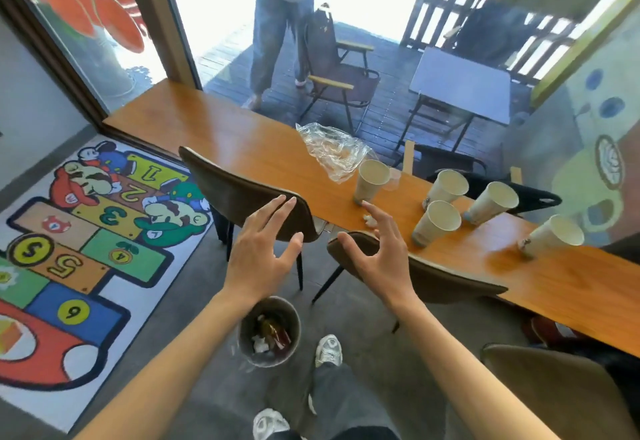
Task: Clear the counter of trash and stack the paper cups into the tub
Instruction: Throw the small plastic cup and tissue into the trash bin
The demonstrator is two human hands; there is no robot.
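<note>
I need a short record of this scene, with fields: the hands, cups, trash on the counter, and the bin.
left hand: open, empty
right hand: open, empty
cups: five, upright, unstacked, on the counter
trash on counter: plastic bag, small paper scrap
bin: on floor, holds trash
tub: not in view

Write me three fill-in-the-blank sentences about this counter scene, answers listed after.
1. The number of paper cups standing on the counter is ____.
2. Both hands, left and right, are open and hold ____.
3. The crumpled plastic bag lies on the counter, while the bin with trash in it stands on the ____.

Missing words: five; nothing; floor
</note>
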